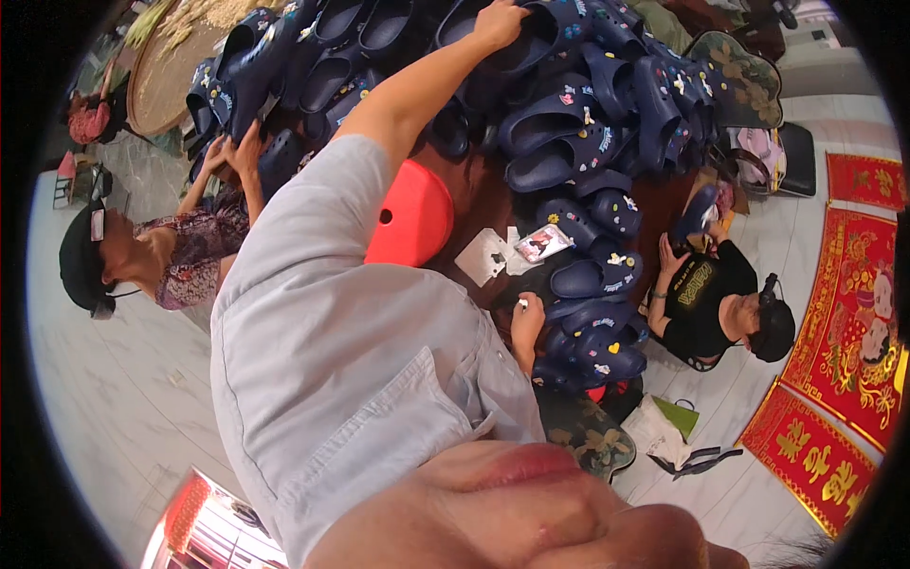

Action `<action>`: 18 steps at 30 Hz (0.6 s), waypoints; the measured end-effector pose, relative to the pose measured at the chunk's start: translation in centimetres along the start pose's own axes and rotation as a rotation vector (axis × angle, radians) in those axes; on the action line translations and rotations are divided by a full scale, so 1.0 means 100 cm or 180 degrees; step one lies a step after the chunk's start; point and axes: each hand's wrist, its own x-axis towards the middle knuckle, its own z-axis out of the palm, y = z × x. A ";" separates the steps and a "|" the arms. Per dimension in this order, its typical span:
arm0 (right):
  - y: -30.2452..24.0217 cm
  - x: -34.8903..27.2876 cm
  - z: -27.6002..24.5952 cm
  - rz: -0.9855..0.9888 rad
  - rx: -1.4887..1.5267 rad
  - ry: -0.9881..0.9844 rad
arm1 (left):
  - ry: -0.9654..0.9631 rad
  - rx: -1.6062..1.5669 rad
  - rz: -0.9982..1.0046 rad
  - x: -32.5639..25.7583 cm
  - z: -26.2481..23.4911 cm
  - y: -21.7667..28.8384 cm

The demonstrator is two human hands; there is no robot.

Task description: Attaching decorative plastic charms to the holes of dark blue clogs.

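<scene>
My left arm stretches far across the pile, and my left hand (500,26) is at the far edge with its fingers curled at the rim of a dark blue clog (542,55). Closer to my body, my right hand (527,330) is closed on a small white piece (522,302), too small to name. Right of it lie more dark blue clogs (599,332) with colourful charms on them. Just beyond my right hand are a white card (482,258) and a small clear packet (544,244) with a picture on it.
A red plastic stool (412,216) stands by my left arm. One person (190,237) at the left has both hands by the clogs; another (706,294) at the right handles a clog (697,213). A round tray (175,81) stands far left. Bags (659,427) lie on the floor.
</scene>
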 end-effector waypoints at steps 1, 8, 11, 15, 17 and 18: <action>-0.001 0.002 -0.003 -0.0012 0.0010 -0.0047 | 0.0043 0.0052 -0.0054 0.008 0.005 -0.013; 0.011 0.003 -0.002 0.0129 0.0008 -0.0111 | -0.1448 0.0463 -0.0554 0.007 0.025 -0.023; 0.013 0.005 -0.002 0.0125 0.0003 -0.0169 | -0.1626 0.0851 -0.0537 0.000 0.010 -0.023; 0.013 0.007 0.000 0.0132 -0.0028 -0.0270 | -0.1561 0.0772 -0.0238 -0.006 -0.023 -0.017; 0.014 0.007 -0.002 0.0054 0.0004 -0.0275 | -0.0989 0.0417 0.0021 -0.013 -0.050 -0.033; 0.014 0.007 -0.003 -0.0008 0.0025 -0.0271 | -0.0539 0.0465 0.0132 -0.020 -0.071 -0.046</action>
